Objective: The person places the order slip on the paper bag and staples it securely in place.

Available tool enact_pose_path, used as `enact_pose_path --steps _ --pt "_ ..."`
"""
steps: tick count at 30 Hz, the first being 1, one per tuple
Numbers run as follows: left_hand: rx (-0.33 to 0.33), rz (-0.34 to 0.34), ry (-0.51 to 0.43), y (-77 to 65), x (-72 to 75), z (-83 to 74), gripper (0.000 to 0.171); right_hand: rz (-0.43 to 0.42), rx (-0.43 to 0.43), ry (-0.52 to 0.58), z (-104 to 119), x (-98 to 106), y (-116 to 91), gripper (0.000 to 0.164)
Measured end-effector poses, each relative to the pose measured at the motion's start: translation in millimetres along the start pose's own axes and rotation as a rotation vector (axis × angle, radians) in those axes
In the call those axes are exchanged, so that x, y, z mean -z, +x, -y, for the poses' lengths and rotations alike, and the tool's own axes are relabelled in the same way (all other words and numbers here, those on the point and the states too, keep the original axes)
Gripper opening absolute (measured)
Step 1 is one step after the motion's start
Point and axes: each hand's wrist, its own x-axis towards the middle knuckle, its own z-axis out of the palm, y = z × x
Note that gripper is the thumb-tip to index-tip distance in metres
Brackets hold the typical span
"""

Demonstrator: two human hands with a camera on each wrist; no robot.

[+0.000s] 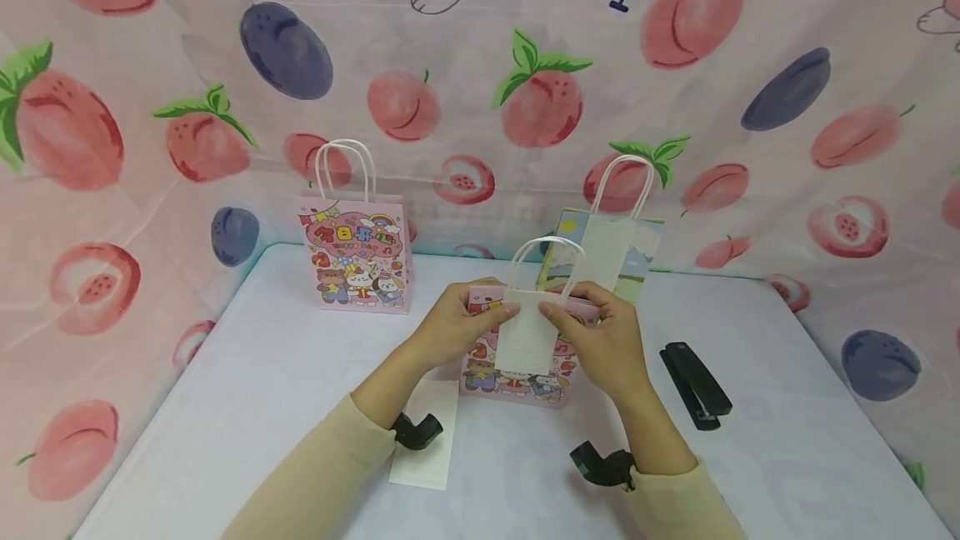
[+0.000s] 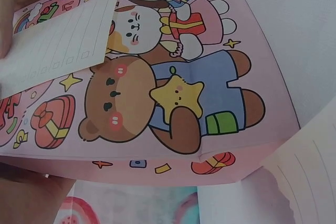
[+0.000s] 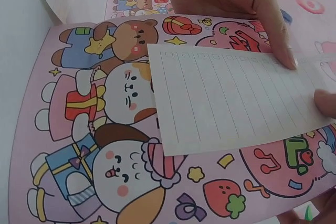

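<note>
A pink paper gift bag with cartoon animals and white handles stands in front of me. Against its upper front lies a lined white paper slip, its top edge by the handle. My left hand pinches the slip's upper left side to the bag, thumb in front and fingers behind. On the other side my right hand does the same with its thumb on the upper right corner. In the right wrist view the slip shows ruled lines and small boxes, and covers part of the printed design.
A black stapler lies on the white table right of my hand. Another pink bag stands at the back left. Behind my right hand is a landscape-print bag with a white slip on its front. More paper lies under my left wrist.
</note>
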Motion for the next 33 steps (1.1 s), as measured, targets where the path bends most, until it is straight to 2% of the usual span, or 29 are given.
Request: enact_pose_path --steps 9,27,33 --pt "0.007 -0.018 0.017 1.0 -1.3 -0.5 0.02 -0.041 -0.047 0.034 -2.8 -2.8 0.1 0.019" --pt "0.037 -0.033 0.05 -1.4 2.1 -1.3 0.023 -0.07 -0.03 0.05 -1.9 -5.0 -1.0 0.017" --pt "0.034 -0.052 0.103 -0.6 4.3 -1.3 0.02 -0.082 -0.023 0.055 -1.7 -4.6 -0.4 0.015"
